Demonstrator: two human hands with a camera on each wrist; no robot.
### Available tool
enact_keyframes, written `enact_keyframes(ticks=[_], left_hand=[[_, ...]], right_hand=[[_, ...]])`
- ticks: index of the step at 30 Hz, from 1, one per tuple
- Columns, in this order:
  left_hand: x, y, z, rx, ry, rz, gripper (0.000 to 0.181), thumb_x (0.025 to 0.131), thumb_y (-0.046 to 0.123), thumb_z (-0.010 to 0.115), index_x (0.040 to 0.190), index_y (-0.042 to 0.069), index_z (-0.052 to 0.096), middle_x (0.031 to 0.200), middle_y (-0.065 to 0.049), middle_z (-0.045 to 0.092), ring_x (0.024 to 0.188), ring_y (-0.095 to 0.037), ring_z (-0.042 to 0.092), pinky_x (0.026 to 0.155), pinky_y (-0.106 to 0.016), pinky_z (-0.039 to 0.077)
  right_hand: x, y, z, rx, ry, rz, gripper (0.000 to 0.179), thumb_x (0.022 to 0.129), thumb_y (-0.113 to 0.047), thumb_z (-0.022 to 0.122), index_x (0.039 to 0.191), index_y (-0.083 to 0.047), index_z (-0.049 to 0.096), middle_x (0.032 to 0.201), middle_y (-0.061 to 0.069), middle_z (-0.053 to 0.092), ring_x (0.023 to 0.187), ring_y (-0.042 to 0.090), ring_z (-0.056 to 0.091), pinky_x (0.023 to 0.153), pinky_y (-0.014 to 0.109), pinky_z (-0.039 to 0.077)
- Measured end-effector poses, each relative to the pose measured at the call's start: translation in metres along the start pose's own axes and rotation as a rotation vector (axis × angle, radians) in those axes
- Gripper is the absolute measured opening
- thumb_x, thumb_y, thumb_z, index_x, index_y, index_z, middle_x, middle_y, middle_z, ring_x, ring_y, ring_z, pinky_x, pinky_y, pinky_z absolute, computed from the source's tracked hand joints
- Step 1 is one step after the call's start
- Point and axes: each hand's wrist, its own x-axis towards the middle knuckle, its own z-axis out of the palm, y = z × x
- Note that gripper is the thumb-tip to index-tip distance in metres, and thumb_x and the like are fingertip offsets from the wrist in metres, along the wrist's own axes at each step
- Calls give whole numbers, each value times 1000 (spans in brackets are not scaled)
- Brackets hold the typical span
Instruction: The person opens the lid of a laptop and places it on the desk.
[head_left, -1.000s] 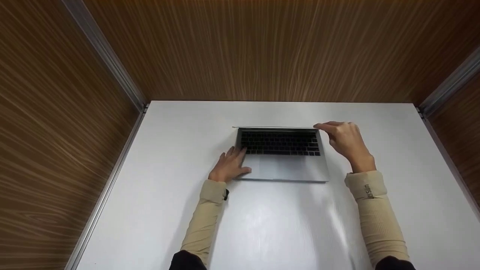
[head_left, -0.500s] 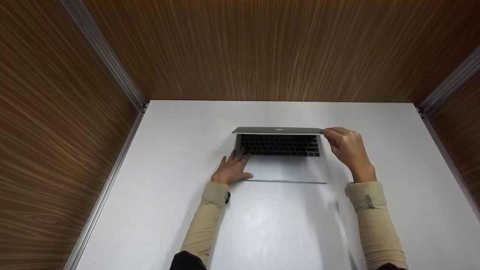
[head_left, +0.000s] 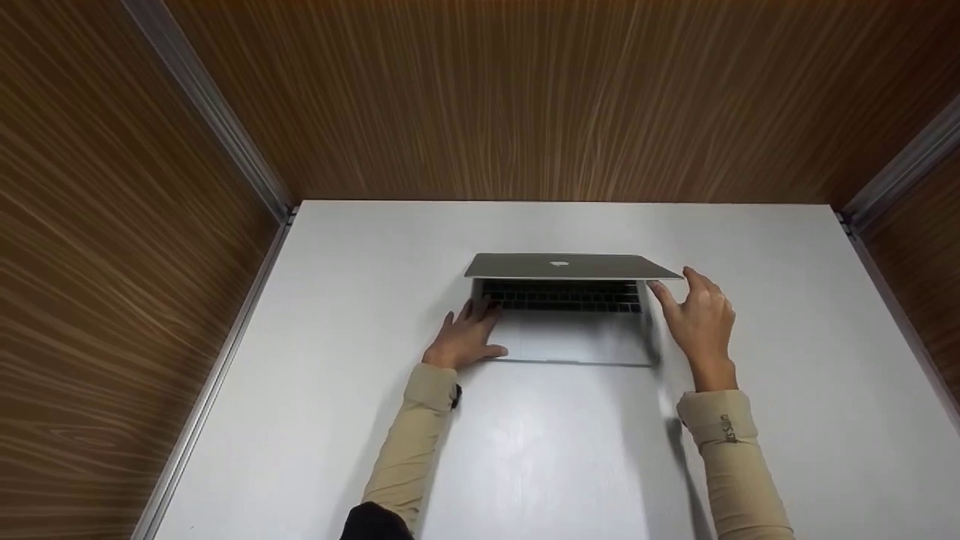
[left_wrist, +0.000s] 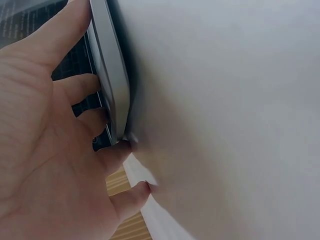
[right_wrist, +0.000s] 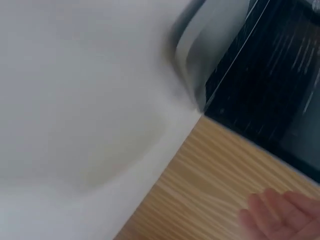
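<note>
A grey laptop [head_left: 570, 337] lies on the white table, its lid [head_left: 574, 265] raised and leaning forward over the keyboard [head_left: 570, 296]. My left hand [head_left: 463, 340] rests with spread fingers on the left side of the base; the left wrist view shows the thumb and some fingers over the base [left_wrist: 112, 70], other fingertips past its edge. At the lid's right corner, my right hand [head_left: 703, 319] has its thumb on the keyboard side and its fingers at the outer side. In the right wrist view, its fingers [right_wrist: 275, 215] show beside the dark screen [right_wrist: 275, 85]; the thumb is hidden.
Brown wood-grain panels [head_left: 525, 97] stand behind the white table [head_left: 540, 465] and along both sides, with metal strips [head_left: 217, 112] at their corners.
The lid has tipped from nearly upright towards me, showing its outer face with the logo. My right hand has moved towards me with it, and its fingers have spread. My left hand stays nearly still.
</note>
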Motion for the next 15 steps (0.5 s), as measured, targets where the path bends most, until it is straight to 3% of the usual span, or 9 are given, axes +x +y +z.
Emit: enact_keyframes(ticks=[4,10,12,15], left_hand=[[-1,1,-1,-5,9,6,81,96,49,67,160,12,34,167,-16,17,151,-43,16,118,-64,20],[-2,-1,0,-1,2,11,82,96,50,65,161,13,31,168,-15,15,152,-41,14,119,-63,18],[-2,-1,1,-2,-2,12,82,97,51,64,161,13,31,168,-15,15,152,-41,13,119,-63,17],[-1,-2,2,-9,-3,13,81,97,51,64,161,12,31,168,-15,15,153,-40,13,120,-62,17]], right_hand=[[0,-3,0,56,-120,85,60,95,-30,71,129,17,58,121,38,62,108,55,61,86,68,49],[3,-4,0,155,-362,145,60,109,-31,46,150,11,33,145,37,43,127,56,45,101,69,37],[5,-5,1,185,-374,155,59,111,-29,43,151,11,30,148,36,41,130,55,43,103,68,36],[7,-6,4,240,-324,156,56,110,-25,44,149,14,32,148,32,44,134,52,43,107,65,35]])
